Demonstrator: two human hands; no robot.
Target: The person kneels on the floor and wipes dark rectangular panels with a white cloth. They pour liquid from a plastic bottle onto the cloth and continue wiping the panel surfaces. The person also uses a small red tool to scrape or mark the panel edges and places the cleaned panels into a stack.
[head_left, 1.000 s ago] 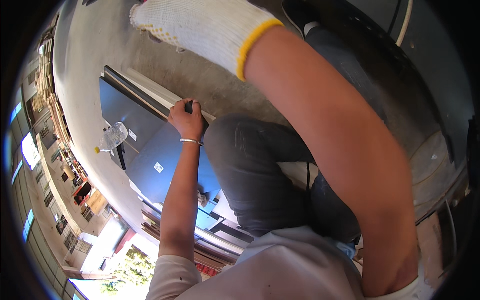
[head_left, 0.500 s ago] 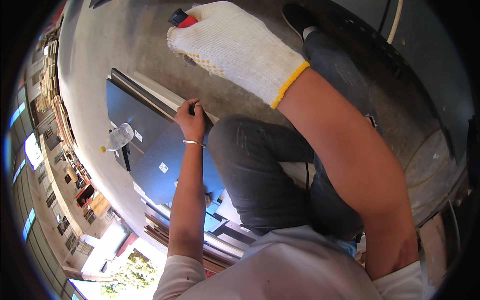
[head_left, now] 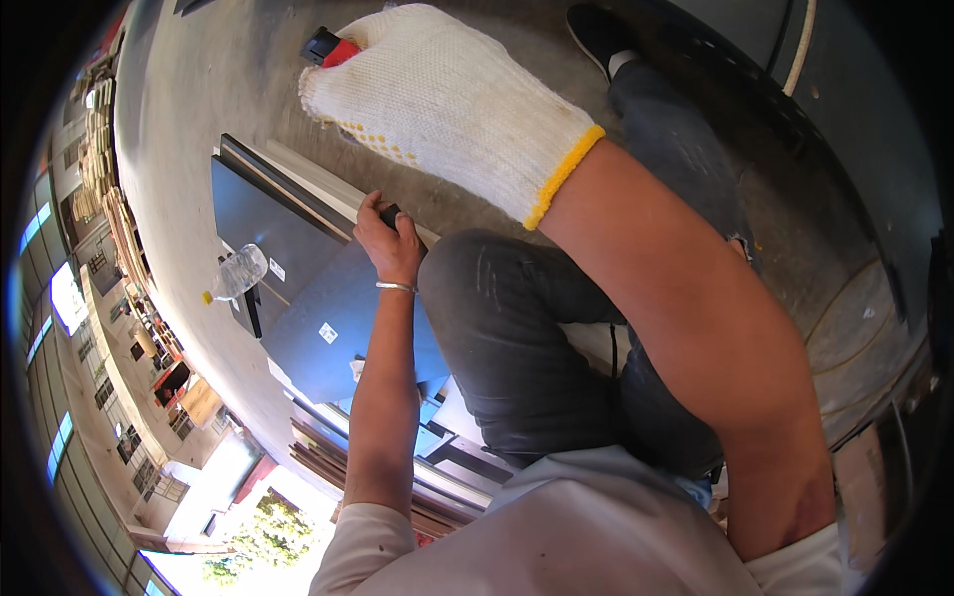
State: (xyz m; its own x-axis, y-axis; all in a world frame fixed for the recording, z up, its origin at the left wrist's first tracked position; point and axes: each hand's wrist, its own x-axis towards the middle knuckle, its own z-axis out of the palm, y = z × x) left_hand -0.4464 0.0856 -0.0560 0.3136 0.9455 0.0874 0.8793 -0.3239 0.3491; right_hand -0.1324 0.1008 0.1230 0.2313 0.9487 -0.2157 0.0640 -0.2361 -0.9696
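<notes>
- Gloved right hand (head_left: 442,104): wrapped around red-and-black tool (head_left: 326,48).
- Bare left hand (head_left: 386,241): curled round small black object (head_left: 391,215), near knee (head_left: 472,263) and dark panels (head_left: 266,214).

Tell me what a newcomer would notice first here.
Most likely the yellow-cuffed white glove on the right hand, top centre, gripping a red-and-black object. Next, a yellow-capped clear bottle at the left, by the dark blue panels. Then the bare left hand near the middle, with a silvery bracelet at its wrist.

The gloved right hand (head_left: 447,109) has drawn back since a second ago.
</notes>
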